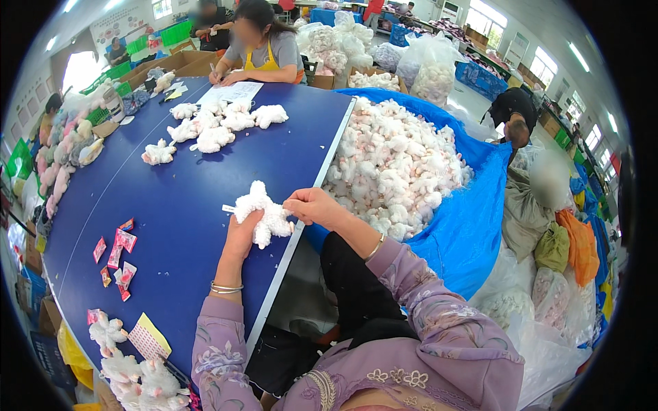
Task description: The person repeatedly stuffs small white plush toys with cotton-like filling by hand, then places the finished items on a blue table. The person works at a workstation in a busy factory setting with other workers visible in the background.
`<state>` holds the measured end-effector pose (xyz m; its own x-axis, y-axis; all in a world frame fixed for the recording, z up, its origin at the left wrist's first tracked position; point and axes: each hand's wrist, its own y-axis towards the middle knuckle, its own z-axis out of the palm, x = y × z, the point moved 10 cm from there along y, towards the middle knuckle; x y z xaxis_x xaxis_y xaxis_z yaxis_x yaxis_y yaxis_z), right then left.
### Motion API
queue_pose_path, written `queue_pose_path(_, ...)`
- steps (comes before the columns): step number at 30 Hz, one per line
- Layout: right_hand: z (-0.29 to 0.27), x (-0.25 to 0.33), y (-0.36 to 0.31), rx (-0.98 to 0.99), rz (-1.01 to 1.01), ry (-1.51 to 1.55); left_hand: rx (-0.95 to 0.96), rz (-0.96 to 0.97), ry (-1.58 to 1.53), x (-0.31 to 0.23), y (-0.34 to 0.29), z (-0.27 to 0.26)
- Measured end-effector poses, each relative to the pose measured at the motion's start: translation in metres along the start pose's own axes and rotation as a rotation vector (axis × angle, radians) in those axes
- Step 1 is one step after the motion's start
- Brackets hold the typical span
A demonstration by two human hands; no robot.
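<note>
Now, white plush toy (262,216) between both hands' fingers (296,203)

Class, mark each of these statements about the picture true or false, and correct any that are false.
1. The left hand grips a white plush toy. True.
2. The table is red. False: it is blue.
3. The right hand lies flat on the table. False: it is raised at the toy's edge.
4. A blue sheet holds a heap of white plush toys. True.
</note>
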<state>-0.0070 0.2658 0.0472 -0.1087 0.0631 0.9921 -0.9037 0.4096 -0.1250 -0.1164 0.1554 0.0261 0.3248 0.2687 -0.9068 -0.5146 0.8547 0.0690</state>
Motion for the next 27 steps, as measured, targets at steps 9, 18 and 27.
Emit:
queue_pose_path(9,0.003,0.015,0.007,0.000,-0.140,0.153,-0.129,0.087,-0.179,-0.010,0.004,-0.019)
queue_pose_path(18,0.043,0.035,-0.019,-0.031,-0.251,-0.064,-0.043,0.003,-0.483,0.000,0.001,-0.026)
queue_pose_path(27,0.077,0.057,-0.015,-0.131,-0.502,-0.049,-0.041,-0.005,-0.473,-0.003,0.008,-0.017)
